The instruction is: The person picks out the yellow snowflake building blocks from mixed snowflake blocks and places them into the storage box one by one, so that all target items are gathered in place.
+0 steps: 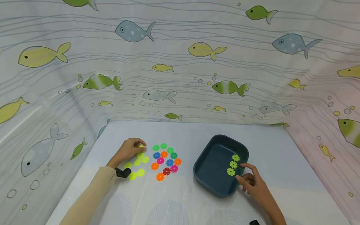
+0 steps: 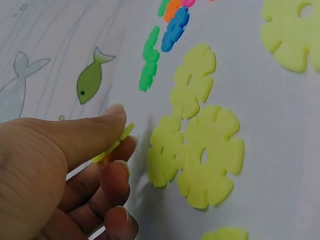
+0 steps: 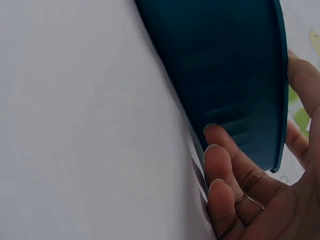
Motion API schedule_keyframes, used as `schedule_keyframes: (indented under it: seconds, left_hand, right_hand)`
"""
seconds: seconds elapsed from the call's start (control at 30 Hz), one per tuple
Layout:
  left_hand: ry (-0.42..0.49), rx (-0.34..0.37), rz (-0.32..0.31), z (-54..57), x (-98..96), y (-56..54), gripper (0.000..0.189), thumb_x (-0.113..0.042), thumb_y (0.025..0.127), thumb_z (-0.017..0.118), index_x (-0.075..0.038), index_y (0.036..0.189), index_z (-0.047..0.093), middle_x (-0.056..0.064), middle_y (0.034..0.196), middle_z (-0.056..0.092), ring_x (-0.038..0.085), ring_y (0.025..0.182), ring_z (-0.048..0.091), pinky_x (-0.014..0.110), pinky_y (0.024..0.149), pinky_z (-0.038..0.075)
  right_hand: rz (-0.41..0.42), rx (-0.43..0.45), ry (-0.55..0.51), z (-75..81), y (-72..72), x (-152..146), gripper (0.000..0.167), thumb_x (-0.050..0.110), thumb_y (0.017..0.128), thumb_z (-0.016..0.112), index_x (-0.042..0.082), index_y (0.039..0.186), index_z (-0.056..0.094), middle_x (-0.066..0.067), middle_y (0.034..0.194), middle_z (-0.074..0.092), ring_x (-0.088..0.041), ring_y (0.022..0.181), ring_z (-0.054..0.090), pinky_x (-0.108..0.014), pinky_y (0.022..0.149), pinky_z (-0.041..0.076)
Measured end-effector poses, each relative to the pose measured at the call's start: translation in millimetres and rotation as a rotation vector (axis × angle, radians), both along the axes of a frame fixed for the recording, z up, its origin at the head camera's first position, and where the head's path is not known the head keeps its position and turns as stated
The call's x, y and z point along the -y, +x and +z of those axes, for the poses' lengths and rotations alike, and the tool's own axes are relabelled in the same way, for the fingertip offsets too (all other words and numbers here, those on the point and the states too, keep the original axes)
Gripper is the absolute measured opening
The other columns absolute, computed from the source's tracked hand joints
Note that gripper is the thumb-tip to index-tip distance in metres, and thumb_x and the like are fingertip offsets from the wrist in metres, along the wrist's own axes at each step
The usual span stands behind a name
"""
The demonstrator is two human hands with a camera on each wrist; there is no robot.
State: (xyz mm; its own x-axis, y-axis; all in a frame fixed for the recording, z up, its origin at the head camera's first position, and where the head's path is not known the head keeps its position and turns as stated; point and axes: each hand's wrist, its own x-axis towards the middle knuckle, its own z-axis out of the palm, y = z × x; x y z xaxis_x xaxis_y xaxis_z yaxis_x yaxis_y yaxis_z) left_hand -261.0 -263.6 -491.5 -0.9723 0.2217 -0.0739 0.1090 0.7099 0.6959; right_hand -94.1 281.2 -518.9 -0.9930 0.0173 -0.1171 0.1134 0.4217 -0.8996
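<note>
My left hand pinches a yellow flower-shaped plastic disc between thumb and index finger, seen almost edge-on in the left wrist view. Below and beside that hand lie several loose yellow discs of the same kind. A dark blue tub stands to the right, with three yellow-green discs in a row along its right side. At the tub's right wall, my right hand holds the rim: two digits reach over the edge while the other fingers rest against the outer wall.
Between the left hand and the tub lies a group of green, blue, orange, pink and dark red discs. A fish-patterned cloth rises behind and beside the white table.
</note>
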Motion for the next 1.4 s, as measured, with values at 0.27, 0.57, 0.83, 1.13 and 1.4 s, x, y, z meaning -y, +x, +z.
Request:
schedule_keyframes:
  seconds: [0.27,0.57,0.83,1.13,1.4]
  left_hand:
    - [0.01,-0.007,-0.012,1.1,-5.7,0.8,0.031,-0.028,0.097,0.075,-0.008,0.121,0.074,0.007,0.102,0.068,0.02,0.076,0.058,0.029,0.064,0.051]
    - [0.023,-0.065,-0.073,6.5,-17.8,6.3,0.033,-0.023,0.096,0.076,-0.006,0.124,0.074,0.007,0.105,0.07,0.021,0.075,0.054,0.027,0.06,0.045]
    - [0.038,-0.054,-0.089,9.3,-27.9,8.8,0.036,-0.028,0.093,0.079,-0.008,0.123,0.075,0.002,0.1,0.069,0.022,0.078,0.055,0.027,0.061,0.047]
    - [0.068,-0.123,-0.143,12.9,-39.8,8.5,0.023,-0.024,0.095,0.077,-0.014,0.115,0.075,-0.002,0.097,0.069,0.023,0.078,0.056,0.029,0.063,0.049]
    - [0.082,-0.114,-0.165,17.2,-49.4,10.8,0.012,-0.025,0.096,0.076,-0.02,0.107,0.077,-0.004,0.097,0.069,0.024,0.08,0.057,0.03,0.065,0.05]
  right_hand:
    - [-0.004,-0.002,0.003,-0.1,-0.5,0.0,0.062,0.038,0.1,0.069,0.026,0.15,0.035,-0.01,0.093,0.068,-0.025,0.069,0.062,-0.034,0.059,0.051]
    - [-0.006,-0.006,0.006,-4.0,0.4,-0.6,0.061,0.037,0.1,0.069,0.027,0.15,0.036,-0.01,0.093,0.068,-0.026,0.069,0.062,-0.034,0.059,0.051]
    - [0.0,0.004,0.007,-2.4,0.1,-0.9,0.063,0.04,0.099,0.069,0.028,0.15,0.035,-0.01,0.093,0.068,-0.026,0.07,0.063,-0.034,0.06,0.051]
    - [0.003,-0.002,0.009,0.3,-0.4,-0.6,0.063,0.039,0.099,0.069,0.026,0.15,0.035,-0.01,0.092,0.068,-0.025,0.069,0.062,-0.034,0.06,0.05]
    - [0.012,-0.018,0.003,-0.3,0.8,-0.7,0.062,0.037,0.1,0.069,0.025,0.151,0.035,-0.01,0.091,0.067,-0.025,0.068,0.061,-0.034,0.059,0.05]
